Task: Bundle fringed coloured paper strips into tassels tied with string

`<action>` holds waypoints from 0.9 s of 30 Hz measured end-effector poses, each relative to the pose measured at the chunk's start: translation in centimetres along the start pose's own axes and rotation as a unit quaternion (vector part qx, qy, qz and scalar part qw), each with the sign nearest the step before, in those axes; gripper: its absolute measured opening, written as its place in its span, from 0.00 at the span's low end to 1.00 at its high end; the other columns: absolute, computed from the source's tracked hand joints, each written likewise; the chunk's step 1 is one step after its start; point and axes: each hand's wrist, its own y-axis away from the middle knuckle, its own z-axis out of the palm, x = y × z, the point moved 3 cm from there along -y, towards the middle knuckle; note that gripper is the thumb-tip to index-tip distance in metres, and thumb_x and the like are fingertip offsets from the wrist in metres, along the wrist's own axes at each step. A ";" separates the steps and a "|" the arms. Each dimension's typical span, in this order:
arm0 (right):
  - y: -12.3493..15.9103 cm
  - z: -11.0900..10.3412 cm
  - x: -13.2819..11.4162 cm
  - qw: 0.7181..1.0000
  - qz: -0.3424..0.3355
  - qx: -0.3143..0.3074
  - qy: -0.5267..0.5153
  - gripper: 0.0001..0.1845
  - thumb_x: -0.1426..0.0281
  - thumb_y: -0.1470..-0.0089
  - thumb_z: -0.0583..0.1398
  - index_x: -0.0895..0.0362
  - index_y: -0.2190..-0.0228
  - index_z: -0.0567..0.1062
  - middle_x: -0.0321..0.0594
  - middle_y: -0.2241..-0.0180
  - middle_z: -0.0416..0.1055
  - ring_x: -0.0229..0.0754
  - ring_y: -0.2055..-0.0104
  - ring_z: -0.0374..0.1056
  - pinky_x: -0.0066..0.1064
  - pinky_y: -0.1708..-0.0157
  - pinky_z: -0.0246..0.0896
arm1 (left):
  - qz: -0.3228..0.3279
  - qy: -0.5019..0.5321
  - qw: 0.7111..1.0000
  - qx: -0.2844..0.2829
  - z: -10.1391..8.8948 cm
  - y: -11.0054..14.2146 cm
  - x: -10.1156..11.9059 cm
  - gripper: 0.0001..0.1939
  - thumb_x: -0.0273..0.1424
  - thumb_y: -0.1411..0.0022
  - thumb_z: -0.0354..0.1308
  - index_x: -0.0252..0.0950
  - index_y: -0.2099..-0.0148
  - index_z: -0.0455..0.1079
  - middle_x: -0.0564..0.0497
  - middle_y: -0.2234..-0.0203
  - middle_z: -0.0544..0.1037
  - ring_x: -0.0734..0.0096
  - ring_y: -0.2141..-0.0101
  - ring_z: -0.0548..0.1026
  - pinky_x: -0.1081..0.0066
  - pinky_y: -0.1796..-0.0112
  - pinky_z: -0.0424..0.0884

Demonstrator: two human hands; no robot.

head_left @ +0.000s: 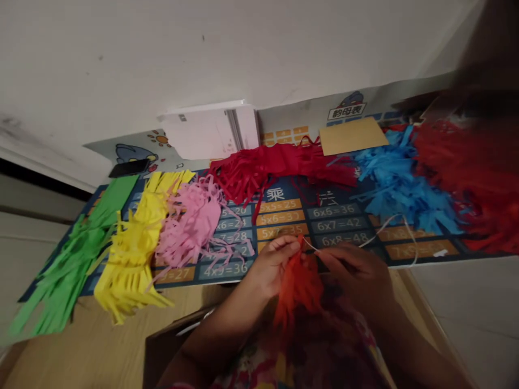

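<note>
My left hand (272, 266) pinches the top of an orange-red paper tassel (300, 286), whose strips hang down over my lap. From the tassel's tip a thin white string (381, 229) runs to my right hand (357, 273). The fingers of my right hand are closed on this string, close to the tassel. Beyond the right hand the string loops over the table's front edge and hangs a little. Part of the lower tassel blends into the dark, patterned clothing.
Fringed paper in green (87, 237), yellow (135, 243), pink (192, 221), crimson (279, 162) and blue (405, 178) lies across the times-table mat (279, 219). A red heap (474, 178) sits at right. Behind are a white booklet (203, 132), a tan sheet (352, 136) and a dark phone-like slab (128, 168).
</note>
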 end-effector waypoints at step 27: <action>1.6 0.4 0.8 0.986 -0.026 -0.133 0.094 0.11 0.65 0.35 0.57 0.53 0.63 0.80 0.38 0.64 0.79 0.41 0.63 0.75 0.29 0.65 0.65 | 0.397 -0.654 0.644 0.021 0.9 2.3 -1.6 0.06 0.30 0.40 0.66 0.39 0.66 0.71 0.51 0.71 0.79 0.66 0.69 0.77 0.70 0.66 0.68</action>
